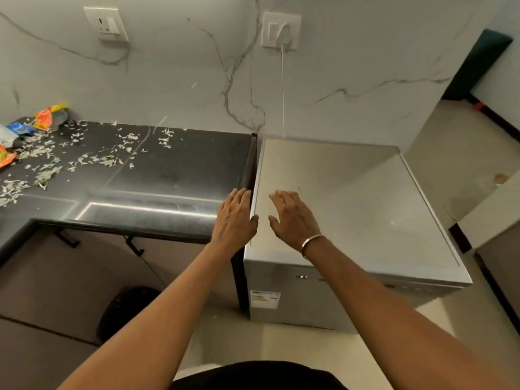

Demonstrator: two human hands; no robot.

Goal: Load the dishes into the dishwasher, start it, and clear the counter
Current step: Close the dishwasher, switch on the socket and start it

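Reaching both arms forward, palms down. My left hand (235,218) is hovering over the seam where the counter (174,170) meets the dishwasher (351,198); my right hand (294,220) is hovering over the near-left corner of the machine's top. The fingers of both are lying straight and slightly spread, gripping nothing. Whether either palm is touching the metal, I cannot tell from this angle.

The dishwasher is standing just right of the counter, back to the wall, plugged in by a white cord (282,88). Its labelled front (264,299) is facing me, door apparently closed. The top's long axis is probably running front to back, though the wide lens is distorting it.

I am likely positioning my hands here to find the door's edge. Paper scraps (92,159) and wrappers (47,118) are littering the counter's far left, awaiting clearing. No dishes are showing.
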